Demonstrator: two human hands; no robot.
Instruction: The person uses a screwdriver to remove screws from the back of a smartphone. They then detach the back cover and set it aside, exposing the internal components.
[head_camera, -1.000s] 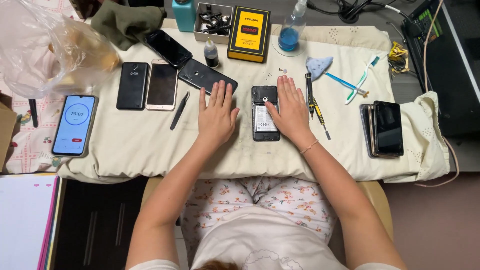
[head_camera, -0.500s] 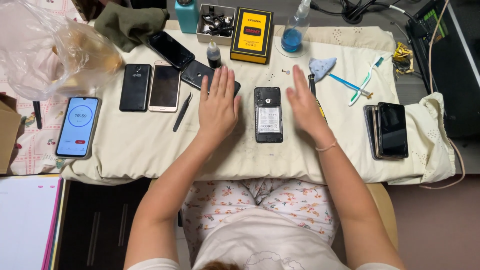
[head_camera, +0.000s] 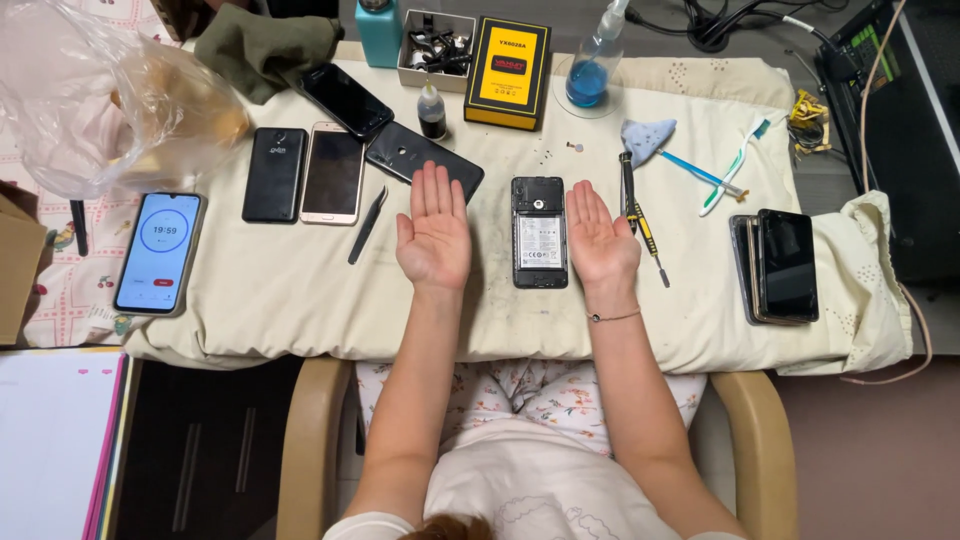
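An opened phone with its back cover off lies on the cream cloth, its battery showing. My left hand rests palm up just left of it, fingers together and empty. My right hand lies palm up just right of it, also empty. A screwdriver with a yellow and black handle lies right beside my right hand. Black tweezers lie to the left of my left hand. A black back cover sits just beyond my left fingertips.
Two phones lie side by side at the left, another farther back. A phone showing a timer lies at the far left. Stacked phones sit at the right. Toothbrush, blue cloth, spray bottle, yellow box, parts tray, plastic bag.
Both hands lifted off the opened phone, moved apart to either side of it and turned palm up.
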